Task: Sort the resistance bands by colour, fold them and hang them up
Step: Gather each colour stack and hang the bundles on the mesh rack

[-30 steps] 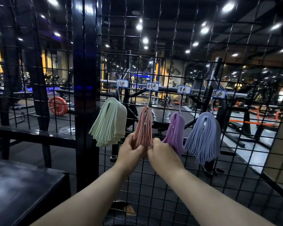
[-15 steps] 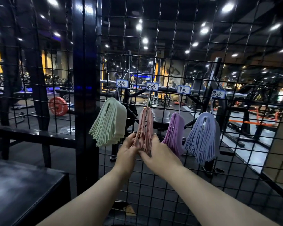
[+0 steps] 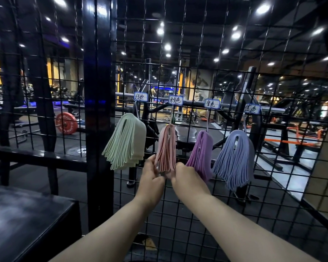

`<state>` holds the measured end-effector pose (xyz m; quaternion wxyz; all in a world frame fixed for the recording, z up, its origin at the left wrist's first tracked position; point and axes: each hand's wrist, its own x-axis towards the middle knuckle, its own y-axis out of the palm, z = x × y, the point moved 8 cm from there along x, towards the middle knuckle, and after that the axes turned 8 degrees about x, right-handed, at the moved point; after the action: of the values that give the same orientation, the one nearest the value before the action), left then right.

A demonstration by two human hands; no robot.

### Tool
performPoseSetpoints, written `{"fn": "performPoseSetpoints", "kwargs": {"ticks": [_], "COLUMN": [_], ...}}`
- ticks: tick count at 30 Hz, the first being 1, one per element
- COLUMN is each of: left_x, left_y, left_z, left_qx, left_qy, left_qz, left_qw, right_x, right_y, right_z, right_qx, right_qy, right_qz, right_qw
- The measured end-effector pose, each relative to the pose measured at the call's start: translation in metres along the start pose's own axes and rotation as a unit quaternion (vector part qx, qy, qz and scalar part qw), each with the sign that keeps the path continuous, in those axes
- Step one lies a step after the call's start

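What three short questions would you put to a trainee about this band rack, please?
1. True or false: the pink bands hang between the green bands and the purple bands.
2. Which bundle do the left hand and the right hand hold at its lower ends? A green bands, B pink bands, C purple bands.
3. Fill in: ___ colour bundles hang on the wire grid.
Key: 1 true; 2 B; 3 four.
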<state>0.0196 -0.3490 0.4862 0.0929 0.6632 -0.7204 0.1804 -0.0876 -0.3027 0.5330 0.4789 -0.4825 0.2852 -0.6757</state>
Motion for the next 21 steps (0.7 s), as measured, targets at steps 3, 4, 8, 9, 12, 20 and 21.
{"fn": "performPoseSetpoints", "kwargs": {"ticks": [3, 4, 8, 9, 12, 20, 21], "left_x": [0.004, 0.004, 0.008, 0.009, 0.007, -0.004, -0.005], "left_y": [-0.001, -0.001, 0.000, 0.000, -0.001, -0.002, -0.002], "left_z": [-0.006, -0.007, -0.005, -0.006, -0.010, -0.016, -0.018], "left_qx": [0.002, 0.005, 0.025, 0.034, 0.054, 0.039, 0.040], "left_qy": [0.006, 0.006, 0.005, 0.004, 0.004, 0.000, 0.007], "left_qz": [0.001, 0.001, -0.001, -0.001, -0.010, -0.009, -0.011], "left_qw": [1.000, 1.000, 1.000, 0.999, 0.999, 0.999, 0.999], "right_x": [0.000, 0.000, 0.000, 0.000, -0.001, 0.002, 0.003], "right_y": [0.001, 0.001, 0.004, 0.002, -0.007, -0.005, -0.005], "right_z": [-0.001, -0.001, 0.002, 0.002, -0.002, -0.012, -0.012], "right_qx": [0.003, 0.011, 0.039, 0.057, 0.112, 0.080, 0.066], "right_qy": [0.000, -0.003, -0.009, -0.003, 0.019, 0.012, 0.003], "right_qz": [-0.011, -0.012, 0.015, 0.019, 0.001, 0.010, 0.003], "right_qw": [1.000, 1.000, 0.999, 0.998, 0.994, 0.997, 0.998]}}
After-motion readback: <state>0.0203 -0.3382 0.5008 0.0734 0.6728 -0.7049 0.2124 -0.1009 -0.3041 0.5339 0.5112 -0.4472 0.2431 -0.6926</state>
